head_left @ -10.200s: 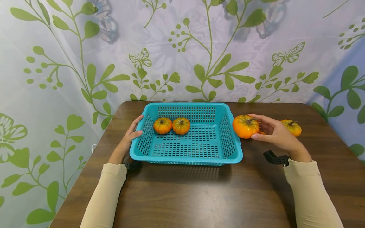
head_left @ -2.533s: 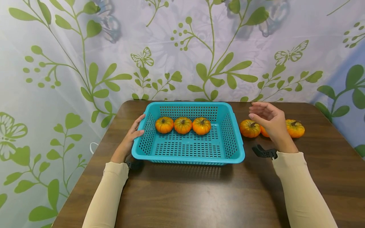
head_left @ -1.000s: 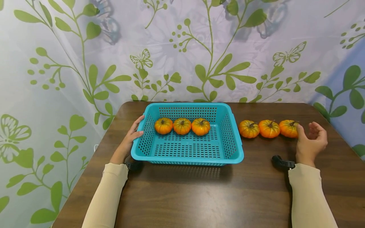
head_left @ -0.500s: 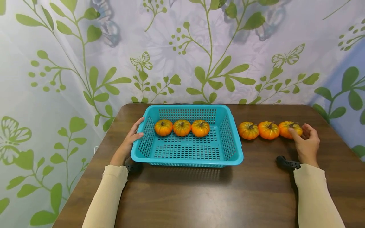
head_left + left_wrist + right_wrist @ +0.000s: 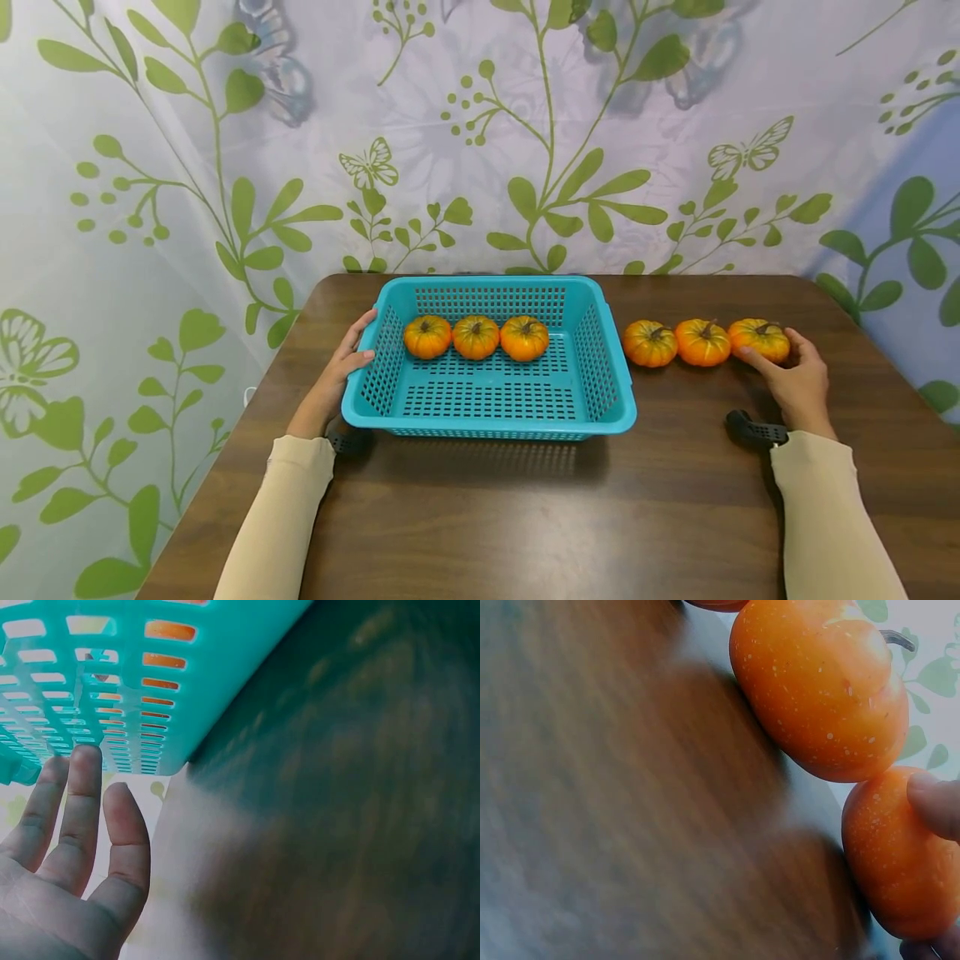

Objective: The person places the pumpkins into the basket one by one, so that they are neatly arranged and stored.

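A turquoise perforated basket point(image 5: 487, 425) sits on the table with three small orange pumpkins point(image 5: 476, 337) in a row inside it. My left hand point(image 5: 337, 375) rests against the basket's left side, fingers nearly straight; in the left wrist view the fingers point(image 5: 84, 780) lie along its holed wall. Right of the basket, three more pumpkins stand in a line: a left one point(image 5: 649, 343), a middle one point(image 5: 702, 342) and a right one point(image 5: 759, 340). My right hand point(image 5: 802, 379) grips the right pumpkin, its thumb on the near side and its fingers round the far right side.
The brown wooden table point(image 5: 480, 517) backs onto a leaf-patterned curtain point(image 5: 465, 142). The middle pumpkin sits right beside the gripped one. The basket's right rim point(image 5: 618, 367) is close to the left pumpkin of the line.
A third pumpkin has come into the basket since the earliest frame. My right hand has moved right, then in onto the rightmost pumpkin and taken hold of it. My left hand stays at the basket.
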`<state>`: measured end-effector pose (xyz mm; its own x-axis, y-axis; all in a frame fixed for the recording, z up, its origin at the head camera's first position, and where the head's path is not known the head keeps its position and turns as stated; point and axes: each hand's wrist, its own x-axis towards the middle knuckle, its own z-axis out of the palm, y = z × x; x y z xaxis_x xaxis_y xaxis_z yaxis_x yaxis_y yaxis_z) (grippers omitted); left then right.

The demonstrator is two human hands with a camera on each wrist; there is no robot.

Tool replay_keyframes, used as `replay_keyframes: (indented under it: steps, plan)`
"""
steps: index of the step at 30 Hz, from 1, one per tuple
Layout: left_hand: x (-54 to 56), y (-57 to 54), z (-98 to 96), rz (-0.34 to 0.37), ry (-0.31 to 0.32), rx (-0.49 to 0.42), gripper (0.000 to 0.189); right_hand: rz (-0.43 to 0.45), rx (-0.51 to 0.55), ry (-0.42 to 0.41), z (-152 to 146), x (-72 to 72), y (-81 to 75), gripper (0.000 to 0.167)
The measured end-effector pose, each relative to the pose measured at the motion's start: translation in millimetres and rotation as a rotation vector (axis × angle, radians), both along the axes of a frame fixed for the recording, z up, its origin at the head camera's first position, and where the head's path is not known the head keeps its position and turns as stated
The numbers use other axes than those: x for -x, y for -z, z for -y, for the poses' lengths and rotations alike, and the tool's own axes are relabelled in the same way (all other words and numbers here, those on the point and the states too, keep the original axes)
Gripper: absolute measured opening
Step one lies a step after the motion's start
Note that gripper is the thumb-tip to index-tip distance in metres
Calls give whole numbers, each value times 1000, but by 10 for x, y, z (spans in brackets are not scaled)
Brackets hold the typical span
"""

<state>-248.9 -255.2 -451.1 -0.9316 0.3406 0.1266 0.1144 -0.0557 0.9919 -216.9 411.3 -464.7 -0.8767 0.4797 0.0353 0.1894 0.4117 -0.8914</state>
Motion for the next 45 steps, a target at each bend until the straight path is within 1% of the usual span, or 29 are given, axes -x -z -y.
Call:
replay_keyframes:
  steps: [6, 11, 19, 24, 29, 32, 38, 45]
  plan:
    - [-10, 8, 28, -10, -1, 1, 75, 6, 14, 25, 31, 3, 18, 90]
    - [-34, 1, 42, -12, -5, 9, 74, 18, 20, 25, 48, 3, 21, 90]
    - [-42, 15, 54, 3, -11, 18, 76, 24, 38, 34, 59, -20, 18, 91]
    - [-43, 28, 52, -5, -2, 20, 77, 17, 52, 64, 64, -36, 17, 88]
    - [-36, 39, 47, -25, 9, 5, 76, 7, 96, 104, 69, -40, 14, 86]
    - [-28, 41, 43, -23, 14, -5, 76, 1, 110, 121, 72, -48, 12, 85]
    - [-1, 47, 31, -27, 7, 7, 77, -47, 152, 147, 73, -45, 0, 82]
    - [16, 30, 20, -32, -5, 23, 78, -153, 160, 174, 85, -24, -16, 78]
